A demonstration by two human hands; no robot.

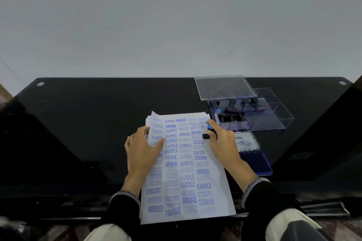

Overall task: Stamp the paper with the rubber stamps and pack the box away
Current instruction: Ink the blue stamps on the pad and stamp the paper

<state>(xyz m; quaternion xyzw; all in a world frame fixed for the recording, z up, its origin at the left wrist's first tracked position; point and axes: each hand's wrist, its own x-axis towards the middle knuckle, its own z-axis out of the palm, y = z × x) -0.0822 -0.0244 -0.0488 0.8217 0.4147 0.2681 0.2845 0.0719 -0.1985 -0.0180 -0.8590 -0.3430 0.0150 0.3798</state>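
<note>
Right hand (221, 141) fingers (212, 124) clamp a blue-topped stamp (209, 131) on the paper's (188, 164) far right edge; left hand (144, 146) fingers spread flat over blue "SAMPLE", "FRAGILE", "AIR MAIL" prints. Beside it, toward the tabletop's (88, 123) right edge, an "Artline" ink pad (252, 154) and the clear box (248, 111).

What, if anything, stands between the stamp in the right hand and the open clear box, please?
Nothing visible: the black-and-blue rubber stamp in the right hand sits beside the open clear plastic box, whose lid lies behind.
</note>
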